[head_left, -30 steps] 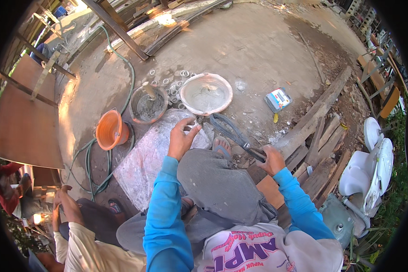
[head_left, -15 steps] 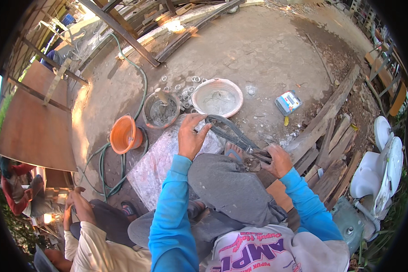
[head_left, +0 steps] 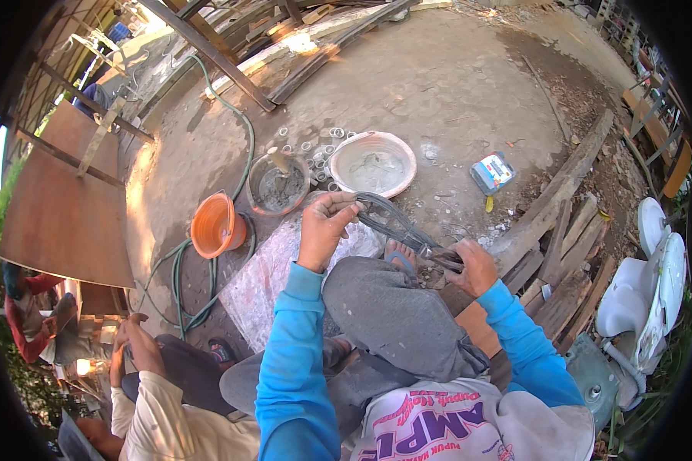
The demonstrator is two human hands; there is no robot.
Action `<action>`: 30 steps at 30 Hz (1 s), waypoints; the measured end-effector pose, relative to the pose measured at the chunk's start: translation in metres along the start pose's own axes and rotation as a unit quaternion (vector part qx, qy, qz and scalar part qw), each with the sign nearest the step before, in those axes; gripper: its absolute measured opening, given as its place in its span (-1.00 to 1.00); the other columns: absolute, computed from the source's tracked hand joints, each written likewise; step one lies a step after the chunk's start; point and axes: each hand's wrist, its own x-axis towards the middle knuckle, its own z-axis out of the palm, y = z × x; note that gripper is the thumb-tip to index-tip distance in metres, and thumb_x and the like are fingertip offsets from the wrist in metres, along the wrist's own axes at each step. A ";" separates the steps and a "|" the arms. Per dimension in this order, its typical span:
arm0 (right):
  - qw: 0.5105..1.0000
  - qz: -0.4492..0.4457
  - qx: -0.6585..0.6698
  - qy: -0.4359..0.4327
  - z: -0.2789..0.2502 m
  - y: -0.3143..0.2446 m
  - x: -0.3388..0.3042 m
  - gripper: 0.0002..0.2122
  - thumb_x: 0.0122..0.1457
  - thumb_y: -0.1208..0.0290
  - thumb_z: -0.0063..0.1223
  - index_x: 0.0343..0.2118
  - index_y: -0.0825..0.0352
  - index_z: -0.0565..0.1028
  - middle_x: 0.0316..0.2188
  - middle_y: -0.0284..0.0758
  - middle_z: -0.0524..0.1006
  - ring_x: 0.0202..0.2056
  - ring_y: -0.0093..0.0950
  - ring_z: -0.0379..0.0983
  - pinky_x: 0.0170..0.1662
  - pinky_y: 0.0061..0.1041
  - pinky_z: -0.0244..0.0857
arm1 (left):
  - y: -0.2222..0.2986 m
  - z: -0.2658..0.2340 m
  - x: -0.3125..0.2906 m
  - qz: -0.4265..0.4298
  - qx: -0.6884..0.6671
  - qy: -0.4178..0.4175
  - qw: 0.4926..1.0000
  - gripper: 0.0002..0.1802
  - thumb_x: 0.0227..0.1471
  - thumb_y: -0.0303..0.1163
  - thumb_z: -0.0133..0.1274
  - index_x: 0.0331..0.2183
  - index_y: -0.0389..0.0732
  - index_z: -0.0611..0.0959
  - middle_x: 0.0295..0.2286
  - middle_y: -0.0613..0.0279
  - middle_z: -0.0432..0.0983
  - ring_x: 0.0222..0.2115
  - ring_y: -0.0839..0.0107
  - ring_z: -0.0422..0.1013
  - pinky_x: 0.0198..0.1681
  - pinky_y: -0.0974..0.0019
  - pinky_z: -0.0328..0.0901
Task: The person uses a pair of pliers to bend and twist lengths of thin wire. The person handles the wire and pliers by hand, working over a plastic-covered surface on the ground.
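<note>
A bundle of thin dark grey wire (head_left: 394, 221), bent into a long loop, stretches between my hands above my raised knee. My left hand (head_left: 323, 230) pinches the looped far end between thumb and fingers. My right hand (head_left: 475, 267) is closed round the dark handles of what look like pincers (head_left: 441, 256); their head meets the near end of the bundle. Whether the jaws are biting on the wire is too small to tell. Beyond my left hand lies a wide pale basin (head_left: 409, 165) with greyish residue inside.
A mortar tub (head_left: 257, 201) with a stick, several small rings (head_left: 306, 146), an orange bucket (head_left: 207, 227) and a green hose (head_left: 178, 288) lie ahead left. Timber planks (head_left: 557, 188) and a white toilet (head_left: 621, 296) are right. A seated person (head_left: 158, 407) is close at left.
My left hand has closed its thumb and fingers onto the loop's end; before, they were more apart. My right hand holds nearly the same place. The whole view has shifted slightly.
</note>
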 end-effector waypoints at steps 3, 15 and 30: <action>1.000 0.008 0.007 0.004 0.003 0.002 -0.001 -0.64 -0.24 0.47 0.28 -0.30 0.31 0.46 -0.36 -0.20 0.45 -0.24 -0.14 0.40 -0.18 -0.23 0.32 | 0.003 -0.005 -0.002 -0.047 -0.064 -0.020 0.997 -0.73 0.02 -0.46 0.12 -0.19 -0.35 0.58 -0.37 0.19 0.61 -0.42 0.58 0.47 -0.51 0.57 0.30; 0.999 -0.033 -0.020 0.011 -0.001 0.012 -0.007 -0.63 -0.27 0.47 0.28 -0.29 0.28 0.48 -0.37 -0.24 0.44 -0.27 -0.18 0.41 -0.22 -0.26 0.33 | 0.009 -0.017 -0.016 -0.057 0.038 -0.055 0.996 -0.83 -0.04 -0.56 0.09 -0.30 -0.35 0.59 -0.43 0.19 0.59 -0.46 0.53 0.47 -0.47 0.48 0.37; 0.999 -0.039 -0.015 0.003 -0.001 0.016 -0.010 -0.58 -0.34 0.47 0.34 -0.30 0.28 0.46 -0.36 -0.24 0.44 -0.25 -0.17 0.39 -0.20 -0.24 0.31 | 0.010 -0.030 -0.030 -0.104 -0.009 -0.115 0.988 -0.67 -0.04 -0.50 0.17 -0.16 -0.33 0.55 -0.37 0.19 0.58 -0.35 0.49 0.49 -0.33 0.43 0.38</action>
